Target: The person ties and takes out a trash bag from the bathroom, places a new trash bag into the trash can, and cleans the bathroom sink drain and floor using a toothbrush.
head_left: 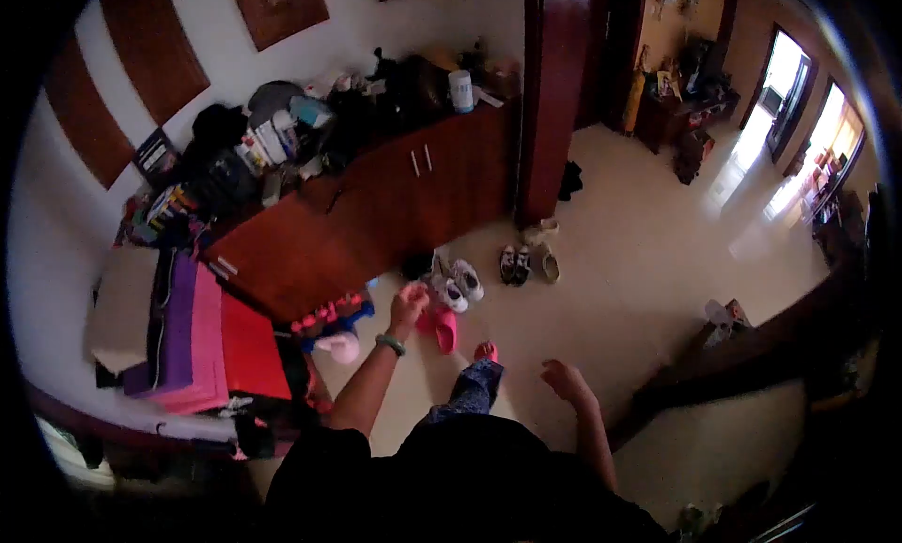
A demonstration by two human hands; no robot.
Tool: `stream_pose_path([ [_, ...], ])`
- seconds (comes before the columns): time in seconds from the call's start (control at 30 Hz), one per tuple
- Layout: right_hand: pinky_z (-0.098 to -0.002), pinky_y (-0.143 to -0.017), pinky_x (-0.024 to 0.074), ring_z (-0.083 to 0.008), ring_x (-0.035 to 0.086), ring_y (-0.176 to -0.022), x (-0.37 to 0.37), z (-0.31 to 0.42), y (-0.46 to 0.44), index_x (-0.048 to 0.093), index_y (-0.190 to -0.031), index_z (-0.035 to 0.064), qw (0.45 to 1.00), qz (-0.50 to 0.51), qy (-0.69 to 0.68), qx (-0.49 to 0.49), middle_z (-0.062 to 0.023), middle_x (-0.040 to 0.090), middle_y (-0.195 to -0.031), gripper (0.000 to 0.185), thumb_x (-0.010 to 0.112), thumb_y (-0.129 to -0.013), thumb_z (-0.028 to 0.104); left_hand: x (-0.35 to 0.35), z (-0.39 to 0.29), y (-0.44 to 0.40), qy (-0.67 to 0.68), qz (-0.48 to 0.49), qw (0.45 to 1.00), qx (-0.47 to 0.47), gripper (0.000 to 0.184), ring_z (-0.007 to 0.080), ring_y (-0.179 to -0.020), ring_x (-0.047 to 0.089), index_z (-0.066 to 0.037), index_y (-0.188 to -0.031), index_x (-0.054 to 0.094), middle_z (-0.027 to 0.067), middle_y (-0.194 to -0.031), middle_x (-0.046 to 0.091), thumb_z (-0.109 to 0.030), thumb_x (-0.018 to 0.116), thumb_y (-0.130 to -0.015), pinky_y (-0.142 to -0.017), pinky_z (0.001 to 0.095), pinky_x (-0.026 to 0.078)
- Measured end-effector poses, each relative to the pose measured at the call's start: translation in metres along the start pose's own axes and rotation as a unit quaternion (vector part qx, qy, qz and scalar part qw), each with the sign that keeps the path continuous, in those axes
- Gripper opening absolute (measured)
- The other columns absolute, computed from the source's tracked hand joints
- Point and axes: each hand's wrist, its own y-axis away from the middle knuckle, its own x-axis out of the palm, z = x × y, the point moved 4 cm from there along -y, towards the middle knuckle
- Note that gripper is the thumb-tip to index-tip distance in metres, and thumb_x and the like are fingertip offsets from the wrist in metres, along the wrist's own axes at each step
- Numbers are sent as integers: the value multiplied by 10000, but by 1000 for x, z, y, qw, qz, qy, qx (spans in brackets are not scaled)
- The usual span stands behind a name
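My left hand (409, 308), with a green bangle at the wrist, hangs above the floor near the pink clogs (445, 331) and white sneakers (467, 280). Its fingers are loosely bent, and nothing shows in them. Over the tiled floor (601, 261) to the right, my right hand (567, 381) is held out, loosely curved and empty. Between the hands, one foot in a pink shoe (486, 351) shows below a patterned trouser leg. Neither hand appears to touch anything.
A long red-brown cabinet (376, 200) piled with bags and books runs along the wall. Dark sandals (514, 265) and beige shoes (551, 264) lie near a dark red pillar (554, 101). Purple and pink stacked boxes (202, 332) stand left. A dark wooden edge (733, 355) crosses the right.
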Motion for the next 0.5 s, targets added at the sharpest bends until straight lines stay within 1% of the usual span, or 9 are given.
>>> stream_pose_path([
  [0.07, -359, -751, 496, -273, 609, -876, 5, -73, -36, 600, -1011, 58, 981, 36, 178, -61, -100, 637, -934, 232, 582, -817, 183, 6, -21, -99, 39, -46, 996, 61, 346, 121, -713, 544, -64, -1072, 539, 5, -802, 577, -150, 658, -758, -671, 256, 460],
  [0.13, -361, -765, 489, -267, 595, -898, 22, -162, -54, 609, -1017, 71, 888, 101, 417, -163, -91, 638, -912, 244, 587, -803, 185, 24, -56, -199, 74, -81, 986, 124, 494, 130, -785, 527, -79, -1155, 476, 23, -876, 555, -196, 701, -731, -729, 263, 450],
  [0.17, -361, -765, 489, -267, 595, -898, -3, -152, -67, 609, -1017, 71, 886, 103, 421, -164, -91, 638, -912, 244, 587, -803, 185, 38, -80, -234, 76, -93, 984, 132, 566, 134, -835, 516, -86, -1191, 444, 40, -932, 544, -223, 721, -717, -760, 273, 445],
  [0.2, -355, -757, 495, -263, 597, -893, -34, -141, -86, 617, -1010, 85, 961, 72, 257, 75, -82, 640, -912, 234, 592, -798, 182, 52, -105, -271, 83, -95, 978, 167, 608, 151, -889, 503, -76, -1200, 433, 63, -992, 520, -250, 735, -703, -788, 286, 438],
  [0.23, -348, -748, 501, -259, 600, -887, -54, -150, -93, 624, -1003, 99, 947, 38, 70, 311, -72, 642, -913, 225, 597, -794, 180, 70, -126, -306, 89, -97, 972, 196, 652, 167, -943, 491, -66, -1210, 421, 87, -1053, 496, -277, 750, -688, -815, 300, 431],
  [0.27, -348, -748, 501, -259, 600, -887, -65, -166, -106, 624, -1003, 99, 945, 45, 72, 315, -72, 642, -913, 225, 597, -794, 180, 84, -147, -336, 67, -120, 973, 184, 720, 205, -991, 472, -56, -1236, 395, 116, -1107, 462, -304, 764, -669, -850, 328, 415],
  [0.33, -349, -737, 506, -261, 612, -860, -83, -174, -142, 616, -1022, 113, 947, 69, 306, -63, -69, 646, -907, 225, 581, -822, 208, 116, -176, -398, 39, -141, 976, 161, 789, 242, -1039, 454, -46, -1262, 368, 145, -1161, 428, -331, 778, -650, -886, 357, 399],
  [0.47, -305, -750, 515, -223, 578, -982, -130, -213, -204, 617, -1007, 125, 977, 16, 204, 52, -60, 628, -1012, 314, 588, -710, 27, 152, -207, -520, -100, -297, 933, 179, 1017, 351, -1119, 383, -42, -1325, 282, 229, -1249, 338, -396, 829, -544, -945, 419, 340],
  [0.5, -303, -755, 513, -213, 580, -972, -140, -212, -217, 615, -1015, 124, 966, 105, 199, 125, -48, 628, -1016, 320, 590, -710, 27, 157, -202, -543, -120, -333, 921, 163, 1080, 377, -1133, 362, -48, -1339, 263, 251, -1269, 313, -413, 843, -504, -951, 440, 326],
])
